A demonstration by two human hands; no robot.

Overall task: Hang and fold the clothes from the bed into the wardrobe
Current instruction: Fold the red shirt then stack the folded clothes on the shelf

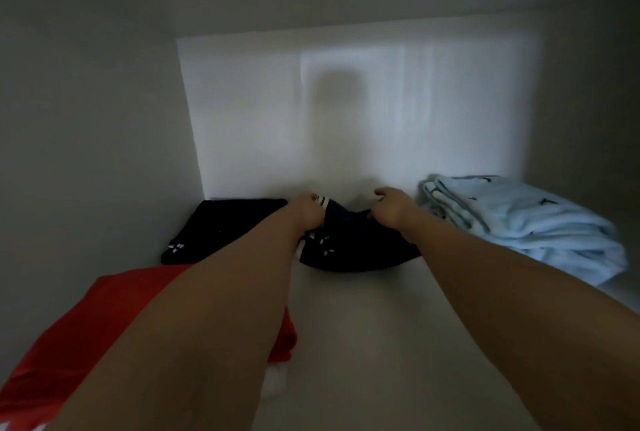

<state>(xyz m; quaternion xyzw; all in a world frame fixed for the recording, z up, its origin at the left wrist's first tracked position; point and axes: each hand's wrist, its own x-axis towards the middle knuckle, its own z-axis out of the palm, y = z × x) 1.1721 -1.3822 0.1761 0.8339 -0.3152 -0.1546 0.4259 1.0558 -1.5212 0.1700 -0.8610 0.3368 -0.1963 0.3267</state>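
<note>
No lettering can be read. The navy garment [349,250] carries small white starburst marks near its front edge and a band of white stripes by the left hand [308,210], all too blurred to tell whether they are a logo.

The navy garment lies folded on the wardrobe shelf [363,344], towards the back wall [346,111]. The left hand grips its left end with curled fingers, and the right hand [389,210] grips its right end the same way, bunching the cloth between them.

Just left of the navy garment lies a second dark folded piece [221,226] with a similar white mark at its front corner. Nearer the camera than that, still left of the navy garment, a red garment [86,326] spreads across the shelf. To the right of the navy garment sits a folded pale blue garment [519,222] with small dark marks.

The left forearm crosses the red garment and hides part of it. Both forearms cover the ends of the navy garment, and the fingertips are buried in the cloth. The dim light blurs fabric detail.
</note>
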